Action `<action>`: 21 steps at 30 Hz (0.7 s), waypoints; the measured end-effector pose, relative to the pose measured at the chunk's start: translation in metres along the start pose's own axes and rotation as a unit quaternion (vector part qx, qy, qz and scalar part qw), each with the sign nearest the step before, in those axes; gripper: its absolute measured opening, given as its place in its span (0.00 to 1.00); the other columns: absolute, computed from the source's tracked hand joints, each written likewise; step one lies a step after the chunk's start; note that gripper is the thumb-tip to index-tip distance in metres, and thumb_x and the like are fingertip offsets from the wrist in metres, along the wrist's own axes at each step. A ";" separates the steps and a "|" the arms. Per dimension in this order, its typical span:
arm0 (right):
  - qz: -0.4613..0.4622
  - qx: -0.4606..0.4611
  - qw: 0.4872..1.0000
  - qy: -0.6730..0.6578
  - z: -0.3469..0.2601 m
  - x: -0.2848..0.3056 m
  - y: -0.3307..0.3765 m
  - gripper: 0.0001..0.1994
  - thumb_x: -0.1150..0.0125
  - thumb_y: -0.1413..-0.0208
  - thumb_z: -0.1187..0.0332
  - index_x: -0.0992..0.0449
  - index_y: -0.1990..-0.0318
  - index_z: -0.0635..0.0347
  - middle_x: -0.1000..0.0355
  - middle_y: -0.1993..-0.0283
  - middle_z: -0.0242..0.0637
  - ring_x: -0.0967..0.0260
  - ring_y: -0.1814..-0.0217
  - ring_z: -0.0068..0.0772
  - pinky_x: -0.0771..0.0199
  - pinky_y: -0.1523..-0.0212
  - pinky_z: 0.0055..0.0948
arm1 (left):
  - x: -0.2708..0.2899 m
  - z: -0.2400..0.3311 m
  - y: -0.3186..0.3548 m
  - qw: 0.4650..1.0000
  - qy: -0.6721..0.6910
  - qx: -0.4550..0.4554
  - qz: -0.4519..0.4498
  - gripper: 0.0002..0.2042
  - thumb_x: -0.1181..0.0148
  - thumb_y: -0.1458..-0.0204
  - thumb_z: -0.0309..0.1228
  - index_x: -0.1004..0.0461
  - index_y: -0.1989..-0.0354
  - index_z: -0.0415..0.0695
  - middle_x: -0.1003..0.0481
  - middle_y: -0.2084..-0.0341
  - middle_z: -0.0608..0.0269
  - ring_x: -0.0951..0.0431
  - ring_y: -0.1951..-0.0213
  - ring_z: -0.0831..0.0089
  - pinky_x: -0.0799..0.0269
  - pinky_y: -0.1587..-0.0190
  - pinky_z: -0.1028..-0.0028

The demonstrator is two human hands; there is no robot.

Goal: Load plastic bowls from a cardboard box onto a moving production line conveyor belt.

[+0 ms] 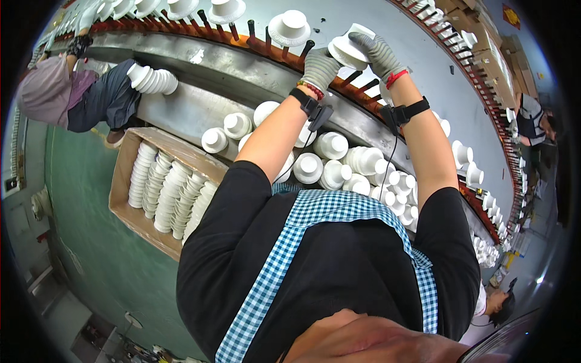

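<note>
Between my gloved hands is a white brimmed cup [349, 52], tilted above a row of dark pegs; another white rim shows just behind it. My right hand [380, 55], in a grey striped glove, is closed on its right side with the fingers over the top. At the lower left rim my left hand [321, 68], gloved the same way, is curled against the cup, its fingertips partly hidden. A similar white cup [290, 28] sits brim-down on a peg to the left. Below my forearms many stacked white cups [334, 174] lie in the metal trough.
A cardboard box [124, 175] holding nested stacks of white cups stands at the lower left. The peg conveyor [242, 41] curves around a grey table. At the left a co-worker [66, 97] stands beside another stack [151, 80]. More people are on the right.
</note>
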State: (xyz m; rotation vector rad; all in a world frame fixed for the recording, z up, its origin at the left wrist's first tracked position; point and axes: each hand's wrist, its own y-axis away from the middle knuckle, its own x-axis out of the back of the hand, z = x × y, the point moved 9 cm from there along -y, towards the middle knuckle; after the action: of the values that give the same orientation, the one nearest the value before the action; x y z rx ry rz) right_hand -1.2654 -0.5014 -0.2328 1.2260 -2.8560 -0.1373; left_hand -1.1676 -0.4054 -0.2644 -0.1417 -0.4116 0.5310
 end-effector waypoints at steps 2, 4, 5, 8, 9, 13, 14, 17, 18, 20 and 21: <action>0.010 0.014 0.998 0.067 -0.001 -0.010 -0.004 0.26 0.29 0.56 0.52 0.25 0.54 0.62 0.24 0.59 0.39 0.26 0.59 0.32 0.26 0.57 0.31 | 0.009 -0.002 0.000 0.997 -0.071 -0.006 -0.007 0.12 0.35 0.52 0.32 0.21 0.63 0.38 0.19 0.70 0.60 0.21 0.65 0.76 0.28 0.59 0.73; 0.093 0.064 0.973 0.202 -0.011 -0.013 -0.008 0.30 0.29 0.58 0.50 0.25 0.54 0.64 0.23 0.59 0.41 0.26 0.59 0.33 0.26 0.55 0.33 | 0.015 -0.023 0.011 0.972 0.211 0.101 0.005 0.13 0.35 0.53 0.31 0.22 0.60 0.38 0.19 0.68 0.58 0.21 0.64 0.74 0.28 0.57 0.74; 0.114 0.116 0.954 0.253 -0.020 -0.021 -0.007 0.31 0.27 0.61 0.49 0.26 0.54 0.64 0.23 0.60 0.43 0.25 0.57 0.36 0.26 0.55 0.34 | 0.028 -0.015 0.016 0.986 0.157 0.034 0.036 0.18 0.35 0.53 0.29 0.25 0.53 0.38 0.20 0.64 0.58 0.22 0.61 0.74 0.28 0.55 0.74; 0.168 0.150 0.943 0.246 -0.023 -0.039 -0.003 0.32 0.27 0.64 0.49 0.26 0.54 0.62 0.23 0.60 0.45 0.24 0.57 0.39 0.25 0.54 0.35 | 0.023 -0.027 0.033 0.836 0.542 0.084 0.013 0.22 0.35 0.52 0.31 0.29 0.48 0.39 0.25 0.55 0.65 0.26 0.55 0.75 0.28 0.54 0.74; 0.160 0.169 0.914 0.333 -0.024 -0.053 -0.001 0.32 0.27 0.65 0.49 0.26 0.55 0.62 0.23 0.60 0.45 0.24 0.57 0.42 0.25 0.55 0.36 | 0.017 -0.036 0.035 0.744 0.655 0.135 0.010 0.19 0.39 0.47 0.35 0.29 0.48 0.41 0.27 0.56 0.68 0.27 0.57 0.77 0.27 0.55 0.74; 0.169 0.175 0.901 0.360 -0.029 -0.076 -0.015 0.32 0.29 0.64 0.47 0.26 0.55 0.61 0.23 0.61 0.46 0.24 0.57 0.42 0.24 0.55 0.36 | 0.035 -0.050 0.029 0.770 0.619 0.129 0.082 0.13 0.47 0.41 0.40 0.29 0.54 0.44 0.28 0.62 0.67 0.28 0.58 0.77 0.26 0.55 0.73; 0.166 0.150 0.897 0.381 -0.028 -0.078 -0.025 0.32 0.29 0.63 0.47 0.26 0.55 0.61 0.23 0.60 0.45 0.24 0.57 0.42 0.24 0.55 0.35 | 0.040 -0.054 0.025 0.778 0.606 0.131 0.103 0.13 0.47 0.41 0.40 0.29 0.55 0.44 0.28 0.62 0.66 0.28 0.59 0.76 0.26 0.55 0.73; 0.186 0.055 0.945 0.265 -0.030 -0.075 -0.054 0.32 0.30 0.62 0.45 0.25 0.54 0.61 0.23 0.60 0.45 0.23 0.57 0.40 0.24 0.56 0.34 | 0.057 -0.063 0.013 0.801 0.563 0.134 0.150 0.14 0.46 0.41 0.40 0.30 0.55 0.42 0.29 0.62 0.64 0.29 0.60 0.75 0.24 0.57 0.72; 0.218 -0.056 0.967 0.123 -0.015 -0.069 -0.059 0.32 0.30 0.62 0.45 0.25 0.55 0.62 0.23 0.59 0.45 0.23 0.57 0.38 0.24 0.57 0.34 | 0.064 -0.068 0.010 0.811 0.542 0.137 0.171 0.15 0.46 0.41 0.40 0.30 0.55 0.41 0.30 0.63 0.63 0.29 0.61 0.74 0.24 0.57 0.72; 0.219 -0.056 0.972 -0.068 -0.027 -0.078 -0.064 0.29 0.32 0.57 0.48 0.24 0.56 0.65 0.24 0.59 0.44 0.24 0.58 0.37 0.25 0.56 0.30 | 0.075 -0.077 0.007 0.817 0.529 0.141 0.180 0.16 0.45 0.42 0.41 0.30 0.56 0.40 0.31 0.64 0.62 0.30 0.61 0.74 0.23 0.57 0.71; 0.183 0.021 0.976 -0.114 -0.051 -0.083 -0.061 0.23 0.35 0.53 0.54 0.25 0.54 0.61 0.25 0.57 0.47 0.26 0.55 0.40 0.27 0.55 0.36 | 0.081 -0.082 0.005 0.826 0.520 0.138 0.172 0.16 0.44 0.42 0.41 0.30 0.56 0.40 0.31 0.63 0.63 0.30 0.61 0.74 0.23 0.56 0.70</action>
State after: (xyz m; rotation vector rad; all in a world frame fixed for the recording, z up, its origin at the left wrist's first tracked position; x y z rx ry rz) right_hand -1.1609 -0.4870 -0.1872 0.7063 -3.2379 -0.2188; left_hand -1.0726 -0.3614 -0.3121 -0.2052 0.7812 0.7772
